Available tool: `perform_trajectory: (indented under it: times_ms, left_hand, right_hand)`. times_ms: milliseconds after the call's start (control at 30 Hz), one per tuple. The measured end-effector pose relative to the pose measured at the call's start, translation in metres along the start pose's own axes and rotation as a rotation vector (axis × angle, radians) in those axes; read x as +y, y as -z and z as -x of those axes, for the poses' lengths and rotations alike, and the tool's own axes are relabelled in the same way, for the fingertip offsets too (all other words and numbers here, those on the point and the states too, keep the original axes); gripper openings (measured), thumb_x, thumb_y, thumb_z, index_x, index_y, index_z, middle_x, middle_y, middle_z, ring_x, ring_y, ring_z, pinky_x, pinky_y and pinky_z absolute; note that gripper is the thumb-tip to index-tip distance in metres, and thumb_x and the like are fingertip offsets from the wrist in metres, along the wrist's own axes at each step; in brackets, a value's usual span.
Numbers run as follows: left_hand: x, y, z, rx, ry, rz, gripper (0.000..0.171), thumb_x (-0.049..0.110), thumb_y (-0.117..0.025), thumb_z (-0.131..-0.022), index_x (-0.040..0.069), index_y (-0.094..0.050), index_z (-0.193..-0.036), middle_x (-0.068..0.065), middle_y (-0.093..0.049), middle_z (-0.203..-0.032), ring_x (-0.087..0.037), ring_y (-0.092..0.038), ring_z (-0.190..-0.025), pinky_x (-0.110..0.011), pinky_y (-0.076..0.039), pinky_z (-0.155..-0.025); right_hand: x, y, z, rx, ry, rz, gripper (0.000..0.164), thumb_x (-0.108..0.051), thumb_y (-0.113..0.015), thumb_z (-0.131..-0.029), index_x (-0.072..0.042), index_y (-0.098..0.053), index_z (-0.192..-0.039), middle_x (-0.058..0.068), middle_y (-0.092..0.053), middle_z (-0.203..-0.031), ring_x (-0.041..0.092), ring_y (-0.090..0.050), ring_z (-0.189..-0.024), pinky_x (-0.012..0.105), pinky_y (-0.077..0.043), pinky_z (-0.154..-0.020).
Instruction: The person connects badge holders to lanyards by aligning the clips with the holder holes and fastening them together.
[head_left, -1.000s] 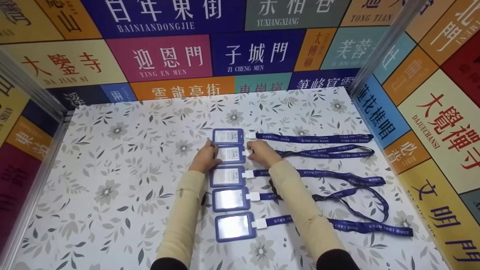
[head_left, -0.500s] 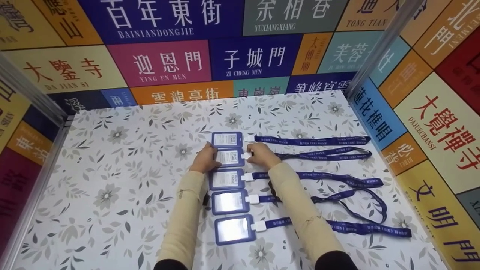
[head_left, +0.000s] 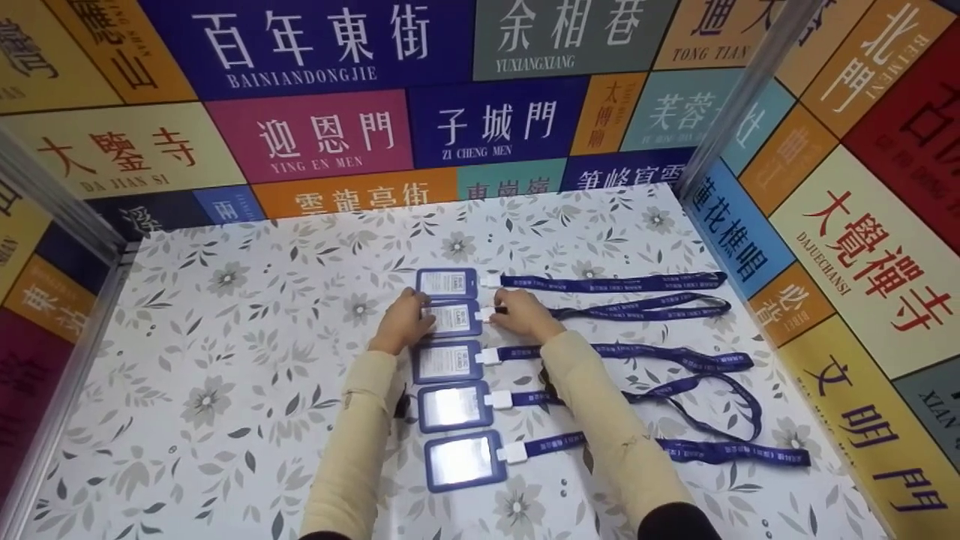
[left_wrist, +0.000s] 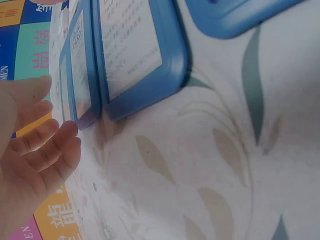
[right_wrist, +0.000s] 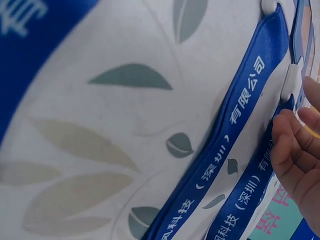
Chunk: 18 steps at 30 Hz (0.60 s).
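Several blue ID badge holders lie in a column, each with a white clip and a blue printed lanyard running right. My left hand [head_left: 403, 321] is at the left end of the second badge holder from the back [head_left: 459, 319], its fingertips right at the edge. The left wrist view shows loosely bent fingers [left_wrist: 60, 160] beside the row of badge holders [left_wrist: 135, 45]. My right hand [head_left: 521, 315] lies by that badge's clip, its fingertips to either side of the clip end. In the right wrist view, bent fingers [right_wrist: 292, 150] overlap the lanyard [right_wrist: 245, 200] just below a white clip [right_wrist: 291, 82].
Behind it lies the rearmost badge holder [head_left: 445, 283]; nearer are the third badge holder [head_left: 447, 361], a fourth [head_left: 452, 407] and the front badge holder [head_left: 465, 459]. My right forearm crosses over the nearer lanyards. A colourful printed wall [head_left: 480, 127] closes off the back of the flowered table [head_left: 225, 337].
The head view has shifted a little, so everything sits slightly lower and farther left. Both hands stay at the second badge holder, with the right fingertips now slightly farther apart around the clip.
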<state>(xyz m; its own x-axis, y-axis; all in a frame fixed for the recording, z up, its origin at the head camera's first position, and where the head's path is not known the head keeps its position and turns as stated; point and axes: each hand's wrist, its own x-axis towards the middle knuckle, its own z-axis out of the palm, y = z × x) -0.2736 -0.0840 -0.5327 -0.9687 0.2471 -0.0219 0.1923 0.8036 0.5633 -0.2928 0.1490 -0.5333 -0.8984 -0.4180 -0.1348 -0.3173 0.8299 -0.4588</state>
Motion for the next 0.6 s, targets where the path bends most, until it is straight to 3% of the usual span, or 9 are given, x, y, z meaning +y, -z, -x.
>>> perform_trajectory:
  times_ms: [133, 267, 433, 600]
  left_hand:
    - [-0.002, 0.000, 0.003, 0.055, -0.012, 0.008, 0.021, 0.011, -0.060, -0.082, -0.001, -0.057, -0.100, -0.013, -0.053, -0.085, -0.028, -0.054, -0.075, -0.041, -0.046, -0.070]
    - [-0.005, 0.000, 0.006, 0.096, -0.018, 0.064, 0.016, 0.008, -0.060, -0.082, 0.000, -0.055, -0.095, -0.010, -0.054, -0.076, -0.025, -0.052, -0.068, -0.038, -0.045, -0.063]
    - [-0.010, -0.001, 0.011, 0.151, -0.047, 0.183, 0.014, 0.005, -0.061, -0.081, -0.001, -0.054, -0.092, -0.006, -0.053, -0.067, -0.020, -0.051, -0.057, -0.032, -0.042, -0.052]
    - [-0.016, -0.001, 0.020, 0.195, -0.075, 0.204, 0.016, 0.004, -0.061, -0.080, 0.000, -0.053, -0.093, -0.004, -0.050, -0.062, -0.017, -0.046, -0.054, -0.031, -0.038, -0.050]
  right_hand:
    - [0.000, 0.001, 0.001, 0.043, 0.021, 0.011, 0.020, -0.020, -0.062, -0.085, -0.002, -0.057, -0.090, 0.009, -0.059, -0.076, 0.020, -0.051, -0.068, 0.034, -0.046, -0.064]
    - [0.000, 0.003, 0.001, 0.071, 0.009, 0.019, 0.018, -0.019, -0.063, -0.084, -0.003, -0.055, -0.080, 0.005, -0.054, -0.069, 0.019, -0.049, -0.065, 0.033, -0.044, -0.060]
    - [0.002, 0.008, 0.001, 0.053, -0.049, 0.021, 0.019, -0.022, -0.063, -0.084, -0.005, -0.053, -0.082, 0.006, -0.054, -0.072, 0.021, -0.050, -0.068, 0.034, -0.044, -0.063]
    - [0.007, 0.014, -0.001, 0.057, -0.058, 0.038, 0.018, -0.021, -0.062, -0.084, -0.004, -0.054, -0.084, 0.008, -0.057, -0.075, 0.023, -0.052, -0.071, 0.035, -0.045, -0.064]
